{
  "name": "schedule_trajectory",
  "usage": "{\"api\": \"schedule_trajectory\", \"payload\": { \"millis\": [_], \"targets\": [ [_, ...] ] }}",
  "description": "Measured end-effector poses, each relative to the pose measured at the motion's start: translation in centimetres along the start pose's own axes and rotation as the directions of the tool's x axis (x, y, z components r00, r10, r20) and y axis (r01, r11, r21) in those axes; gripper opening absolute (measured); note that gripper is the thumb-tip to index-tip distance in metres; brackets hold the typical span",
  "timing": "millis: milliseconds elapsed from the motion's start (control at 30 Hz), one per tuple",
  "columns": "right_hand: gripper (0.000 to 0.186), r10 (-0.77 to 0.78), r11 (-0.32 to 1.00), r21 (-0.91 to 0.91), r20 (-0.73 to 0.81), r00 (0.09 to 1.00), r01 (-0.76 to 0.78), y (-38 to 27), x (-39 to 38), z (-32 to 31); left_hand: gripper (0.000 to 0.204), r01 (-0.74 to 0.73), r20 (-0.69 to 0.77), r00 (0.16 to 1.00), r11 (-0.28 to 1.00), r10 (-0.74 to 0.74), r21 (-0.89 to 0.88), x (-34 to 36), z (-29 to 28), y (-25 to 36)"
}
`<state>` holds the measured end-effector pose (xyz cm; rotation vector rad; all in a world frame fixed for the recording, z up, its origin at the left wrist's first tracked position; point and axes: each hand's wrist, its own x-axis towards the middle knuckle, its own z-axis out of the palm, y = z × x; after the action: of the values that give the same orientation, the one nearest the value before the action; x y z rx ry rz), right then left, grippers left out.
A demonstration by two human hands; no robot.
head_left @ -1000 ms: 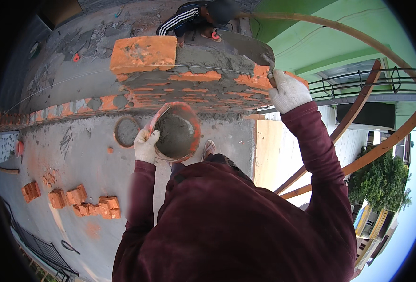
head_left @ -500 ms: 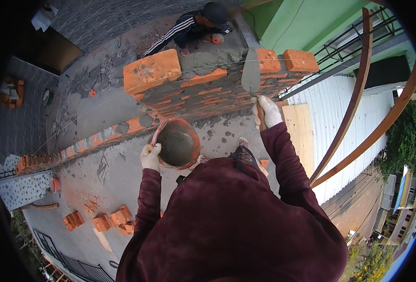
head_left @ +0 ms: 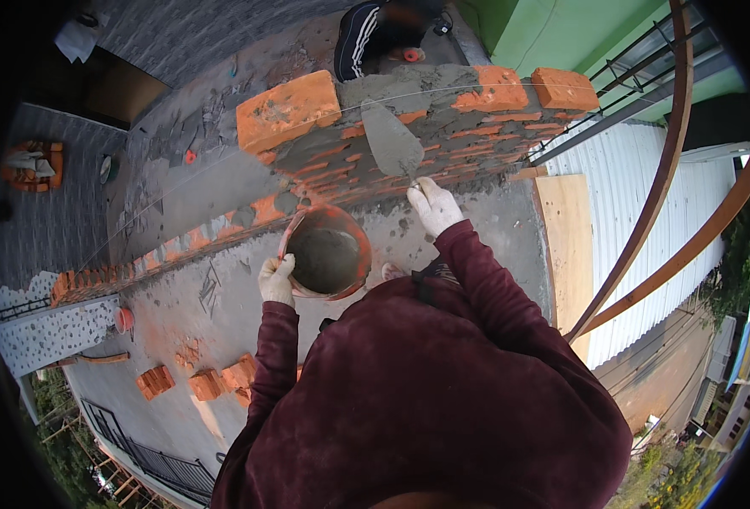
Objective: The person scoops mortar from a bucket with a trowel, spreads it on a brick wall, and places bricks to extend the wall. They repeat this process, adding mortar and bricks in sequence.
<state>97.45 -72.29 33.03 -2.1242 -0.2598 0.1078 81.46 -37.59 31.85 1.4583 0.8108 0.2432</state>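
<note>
My left hand (head_left: 276, 279), in a pale glove, grips the rim of an orange bucket (head_left: 365, 270) that holds grey wet mortar (head_left: 324, 259). In my gloved right hand (head_left: 434, 206) is a trowel (head_left: 392, 140), its handle mostly hidden by my fingers. The mortar-smeared blade points up and to the left, in front of the brick wall (head_left: 493, 136). A layer of fresh mortar (head_left: 417, 82) covers the wall's top between an orange brick (head_left: 290, 109) at the left and two bricks (head_left: 500, 89) at the right. A thin string runs along the top.
Behind the wall a person (head_left: 375, 34) in dark, white-striped clothes crouches. A lower brick row (head_left: 171, 253) stretches to the left. Stacked bricks (head_left: 207, 384) lie on the floor at lower left. Curved brown beams (head_left: 659, 178) and a plywood sheet (head_left: 564, 246) stand at the right.
My right hand has moved left with the trowel, whose blade swung from nearly upright to slanting left. The bucket stays in my left hand. The person behind the wall has shifted, and my view has turned slightly.
</note>
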Motion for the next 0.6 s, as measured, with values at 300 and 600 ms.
{"api": "schedule_trajectory", "payload": {
  "millis": [300, 600],
  "targets": [
    [0.040, 0.055, 0.928, -0.367, -0.033, 0.998, -0.064, 4.7, 1.6, -12.8, 0.033, -0.023, 0.097, 0.995, 0.998, 0.029, -0.057, -1.6, 3.3, 0.7],
    [0.036, -0.199, 0.748, -0.400, 0.624, 0.755, 0.529, -0.1, -4.2, -15.5, 0.035, -0.033, 0.255, 0.966, 0.999, 0.038, -0.024, -2.3, 8.0, 6.2]
  ]
}}
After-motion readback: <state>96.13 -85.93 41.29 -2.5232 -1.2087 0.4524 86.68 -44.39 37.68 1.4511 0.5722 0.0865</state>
